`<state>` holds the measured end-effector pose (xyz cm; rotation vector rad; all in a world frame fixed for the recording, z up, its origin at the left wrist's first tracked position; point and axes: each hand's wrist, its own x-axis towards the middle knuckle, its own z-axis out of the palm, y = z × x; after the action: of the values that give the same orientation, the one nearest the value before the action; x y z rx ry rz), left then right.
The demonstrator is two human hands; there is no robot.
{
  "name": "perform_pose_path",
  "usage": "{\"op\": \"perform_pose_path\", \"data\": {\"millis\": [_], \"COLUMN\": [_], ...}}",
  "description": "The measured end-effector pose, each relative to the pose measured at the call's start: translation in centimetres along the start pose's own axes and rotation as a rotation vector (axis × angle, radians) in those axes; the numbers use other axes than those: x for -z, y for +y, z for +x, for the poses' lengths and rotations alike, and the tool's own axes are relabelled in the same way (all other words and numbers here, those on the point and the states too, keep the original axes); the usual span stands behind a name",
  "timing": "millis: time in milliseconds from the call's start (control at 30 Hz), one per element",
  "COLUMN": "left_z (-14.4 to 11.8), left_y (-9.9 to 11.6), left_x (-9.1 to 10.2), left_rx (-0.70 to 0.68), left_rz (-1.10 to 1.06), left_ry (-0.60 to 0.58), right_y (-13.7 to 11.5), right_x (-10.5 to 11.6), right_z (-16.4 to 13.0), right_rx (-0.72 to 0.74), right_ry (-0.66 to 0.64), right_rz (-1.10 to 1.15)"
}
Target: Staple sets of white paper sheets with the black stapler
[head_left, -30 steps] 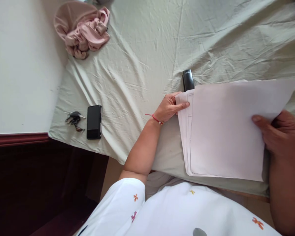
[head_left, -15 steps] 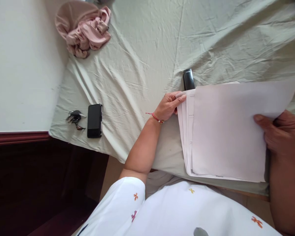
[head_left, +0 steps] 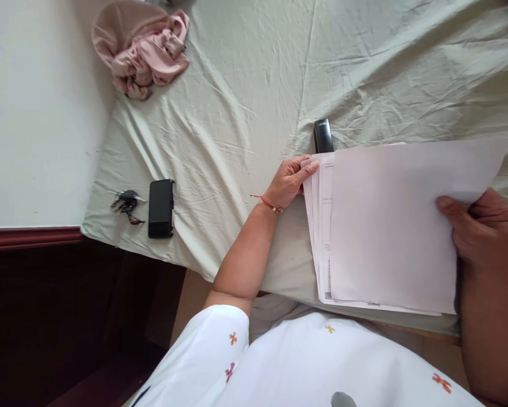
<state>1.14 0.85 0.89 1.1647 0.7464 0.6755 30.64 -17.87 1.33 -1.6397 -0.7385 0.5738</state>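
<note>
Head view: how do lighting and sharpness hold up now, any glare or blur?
Head view: soft light, with shadowed folds across the cloth; head view: lower-left corner nearly black, detail lost; head view: no harsh glare on the top sheet or phone; head view: the sheet's upper right corner looks soft, and the pages under it are not readable.
</note>
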Motion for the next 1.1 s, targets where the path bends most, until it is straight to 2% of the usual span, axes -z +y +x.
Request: {"op": "perform_pose_path", "data": {"millis": [200,433,667,900,1100], "left_z": [0.1,0.0,0.0,0.0,-0.4], "left_y": [-0.1,0.8,0.9,0.9,1.3], "left_x": [-0.2,0.3,0.2,0.4,0.3], "left_rx": [-0.043,0.017,-0.012,-0.004,0.01], "left_rz": [0.026,0.05,0.061,0.048,0.035], "left_ry": [0.088,-0.081,-0.083,-0.14,-0.147], "right_y": [0.2,0.3,0.3,0.8,0.1], "right_x": [0.2,0.2,0.3,0.5,0.2], "right_z": [0.0,0.1,0.1,0.7,0.4], "right_rx": [-0.027,-0.018,-0.012,0.004,-0.035], "right_ry": [-0.014,-0.004,-0.01,0.084,0.021], "right_rz": [0.017,0.041,-0.006,-0.085,-0.054]}}
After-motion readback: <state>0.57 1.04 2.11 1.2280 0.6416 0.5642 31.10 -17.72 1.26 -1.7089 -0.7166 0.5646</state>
